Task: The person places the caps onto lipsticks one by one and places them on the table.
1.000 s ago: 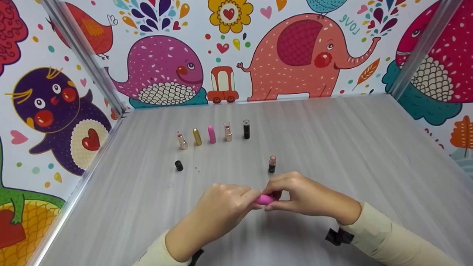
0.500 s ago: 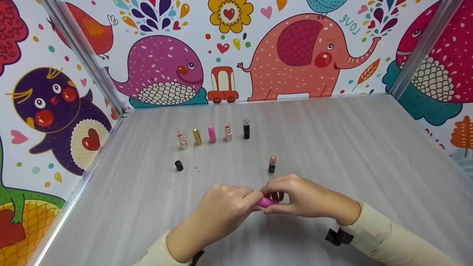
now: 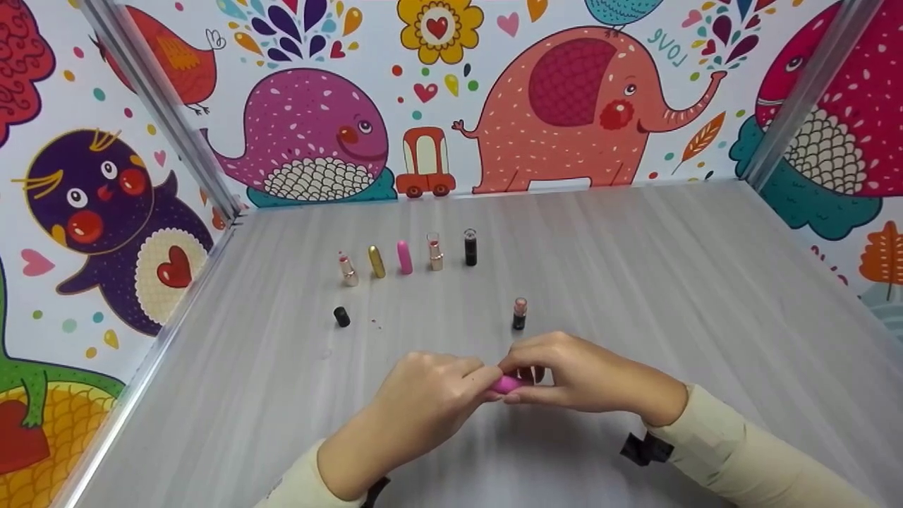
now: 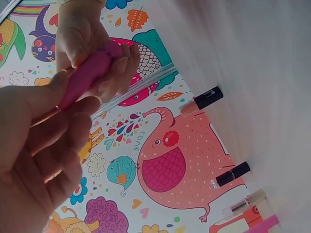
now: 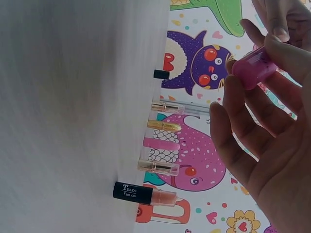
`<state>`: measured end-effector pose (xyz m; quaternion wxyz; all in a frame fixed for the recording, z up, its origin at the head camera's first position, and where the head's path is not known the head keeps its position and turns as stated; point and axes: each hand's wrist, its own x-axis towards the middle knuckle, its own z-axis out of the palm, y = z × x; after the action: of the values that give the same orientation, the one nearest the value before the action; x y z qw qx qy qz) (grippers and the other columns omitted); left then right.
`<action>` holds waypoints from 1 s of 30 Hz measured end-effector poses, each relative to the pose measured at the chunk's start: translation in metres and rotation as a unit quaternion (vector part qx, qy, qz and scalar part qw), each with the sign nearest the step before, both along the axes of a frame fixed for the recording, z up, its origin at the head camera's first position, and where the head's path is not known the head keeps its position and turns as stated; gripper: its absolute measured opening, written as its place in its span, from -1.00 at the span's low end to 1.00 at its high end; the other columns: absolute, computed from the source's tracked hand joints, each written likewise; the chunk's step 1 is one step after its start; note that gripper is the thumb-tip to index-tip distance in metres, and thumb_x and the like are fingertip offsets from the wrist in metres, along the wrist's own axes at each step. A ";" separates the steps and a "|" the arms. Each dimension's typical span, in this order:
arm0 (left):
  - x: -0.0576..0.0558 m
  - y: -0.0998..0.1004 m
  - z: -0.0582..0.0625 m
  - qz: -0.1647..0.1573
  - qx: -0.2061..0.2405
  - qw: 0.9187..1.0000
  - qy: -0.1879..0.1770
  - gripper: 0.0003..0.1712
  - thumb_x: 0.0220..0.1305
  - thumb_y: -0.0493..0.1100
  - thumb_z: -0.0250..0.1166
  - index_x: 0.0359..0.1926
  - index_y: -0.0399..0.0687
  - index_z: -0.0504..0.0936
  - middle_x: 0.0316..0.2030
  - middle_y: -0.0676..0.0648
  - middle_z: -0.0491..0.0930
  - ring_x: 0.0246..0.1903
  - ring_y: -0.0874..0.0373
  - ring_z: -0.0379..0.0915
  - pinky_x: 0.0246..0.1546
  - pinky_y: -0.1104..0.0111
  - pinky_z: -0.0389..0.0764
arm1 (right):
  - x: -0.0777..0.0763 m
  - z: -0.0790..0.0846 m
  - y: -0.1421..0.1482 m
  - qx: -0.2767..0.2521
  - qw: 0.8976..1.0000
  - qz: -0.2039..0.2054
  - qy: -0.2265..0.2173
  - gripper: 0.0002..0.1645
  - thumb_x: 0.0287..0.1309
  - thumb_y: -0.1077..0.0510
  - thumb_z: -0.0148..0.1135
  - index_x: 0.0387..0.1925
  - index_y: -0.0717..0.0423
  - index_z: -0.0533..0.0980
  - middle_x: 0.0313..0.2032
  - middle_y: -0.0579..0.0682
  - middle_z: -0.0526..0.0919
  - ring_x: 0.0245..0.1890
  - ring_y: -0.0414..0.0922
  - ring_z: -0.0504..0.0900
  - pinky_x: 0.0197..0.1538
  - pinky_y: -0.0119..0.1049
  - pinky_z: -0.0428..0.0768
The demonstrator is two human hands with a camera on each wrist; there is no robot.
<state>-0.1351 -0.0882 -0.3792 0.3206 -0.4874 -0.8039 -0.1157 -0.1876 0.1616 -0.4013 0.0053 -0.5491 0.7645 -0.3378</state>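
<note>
Both hands meet over the near part of the table around a pink lipstick tube (image 3: 506, 384). My left hand (image 3: 437, 388) pinches one end of it between thumb and fingers. At the other end, my right hand (image 3: 564, 374) holds it by thumb and fingertips. In the left wrist view the tube (image 4: 87, 77) slants between the two hands, with small dark marks near the right hand's end. A rounded end of the pink tube (image 5: 252, 70) shows in the right wrist view. Just beyond the right hand stands a black lipstick with a clear top (image 3: 520, 314).
A row stands farther back: a rose-gold lipstick (image 3: 347, 269), a gold tube (image 3: 377, 262), a pink tube (image 3: 404, 257), a clear-capped lipstick (image 3: 435, 252) and a black one (image 3: 470, 248). A small black cap (image 3: 341, 316) and tiny crumbs (image 3: 377, 324) lie nearer. Printed walls (image 3: 437, 99) enclose the table.
Both hands stay nearly in place on the pink tube. The right hand's fingers have shifted slightly on it, and the tube has moved a touch. The other lipsticks have not moved.
</note>
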 end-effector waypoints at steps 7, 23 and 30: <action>-0.008 -0.011 0.003 0.021 0.016 1.000 0.013 -0.83 0.33 -0.24 0.51 -0.39 -0.04 0.69 -0.58 0.11 0.60 -0.70 0.29 0.44 -0.69 0.52 0.43 | -0.002 -0.001 0.001 0.025 0.999 -0.029 -0.011 -0.88 0.41 0.05 0.44 -0.09 -0.05 0.71 -0.33 -0.21 0.66 -0.33 -0.32 0.59 -0.29 -0.31 0.69; -0.055 -0.075 -0.001 0.169 0.049 0.980 -0.090 -0.88 0.23 -0.26 0.60 -0.24 -0.16 0.83 -0.35 -0.07 0.82 -0.42 0.07 0.77 -0.38 0.31 0.76 | -0.004 0.006 0.005 -0.004 0.999 -0.032 -0.043 -0.81 0.42 0.05 0.43 0.00 -0.05 0.71 -0.23 -0.18 0.71 -0.26 -0.30 0.63 -0.28 -0.33 0.71; -0.071 -0.101 -0.001 0.231 0.061 0.965 -0.110 -0.91 0.26 -0.28 0.58 -0.25 -0.17 0.81 -0.33 -0.11 0.82 -0.44 0.02 0.75 -0.42 0.23 0.74 | -0.017 0.026 0.008 -0.107 0.992 -0.064 -0.018 -0.76 0.33 0.25 0.48 -0.01 0.04 0.69 -0.20 -0.11 0.72 -0.22 -0.18 0.71 -0.20 -0.34 0.71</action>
<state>-0.2058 -0.1891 -0.3806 0.2776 -0.2526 -0.9162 -0.1405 -0.2044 0.1693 -0.3749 -0.0614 -0.4900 0.7572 -0.4276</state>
